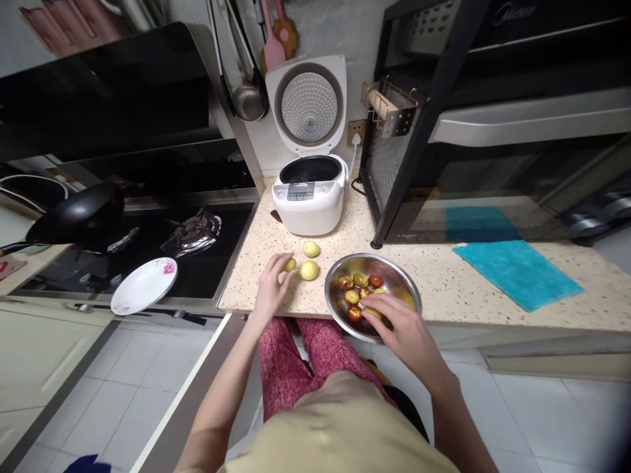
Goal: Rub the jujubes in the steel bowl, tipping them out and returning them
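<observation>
Several yellow-green and reddish-brown fruits (351, 297) lie in a steel bowl (417, 289) at the counter's front edge. My right hand (399, 322) reaches over the bowl's right side, its fingertips on a yellowish fruit among the others. On the counter left of the bowl, my left hand (274, 281) has thumb and fingers around a small yellow-green fruit (290, 265). Just right of that hand sit two loose yellow-green fruits, one nearer (308, 270) and one farther back (311, 249).
Behind the fruits stands a white rice cooker (310, 210) with its lid up. A white plate (144, 286) overhangs the stove edge at left, near a black wok (81, 217). At right are a blue cloth (522, 272) and an oven (522, 177).
</observation>
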`<state>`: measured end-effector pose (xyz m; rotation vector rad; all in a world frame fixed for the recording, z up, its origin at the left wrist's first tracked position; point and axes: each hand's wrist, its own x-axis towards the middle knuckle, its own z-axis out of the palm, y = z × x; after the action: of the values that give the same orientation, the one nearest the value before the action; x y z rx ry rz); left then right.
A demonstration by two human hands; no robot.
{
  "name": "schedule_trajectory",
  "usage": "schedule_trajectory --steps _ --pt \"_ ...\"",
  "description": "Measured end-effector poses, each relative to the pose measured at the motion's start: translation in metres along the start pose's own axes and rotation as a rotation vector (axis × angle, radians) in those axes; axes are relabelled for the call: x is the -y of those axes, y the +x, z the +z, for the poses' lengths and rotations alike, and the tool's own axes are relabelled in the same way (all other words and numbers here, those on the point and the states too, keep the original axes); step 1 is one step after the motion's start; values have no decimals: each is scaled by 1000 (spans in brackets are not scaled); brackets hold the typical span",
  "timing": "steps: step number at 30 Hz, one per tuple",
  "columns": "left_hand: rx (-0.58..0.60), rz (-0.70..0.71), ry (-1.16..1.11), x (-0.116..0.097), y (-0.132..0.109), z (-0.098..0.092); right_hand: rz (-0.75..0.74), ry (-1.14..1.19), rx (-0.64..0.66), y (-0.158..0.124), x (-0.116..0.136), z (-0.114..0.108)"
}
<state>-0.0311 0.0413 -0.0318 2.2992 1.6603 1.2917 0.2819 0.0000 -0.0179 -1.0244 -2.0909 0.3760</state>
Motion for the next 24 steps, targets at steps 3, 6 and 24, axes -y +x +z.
schedule_trajectory --steps 3,6,24 --pt "-90 203 -127 -44 -17 5 6 72 -44 6 15 13" --pt "-114 273 -196 -85 -36 14 1 143 -54 9 29 23" --pt "6 213 -288 -115 -70 45 266 -118 -238 9 -6 -5"
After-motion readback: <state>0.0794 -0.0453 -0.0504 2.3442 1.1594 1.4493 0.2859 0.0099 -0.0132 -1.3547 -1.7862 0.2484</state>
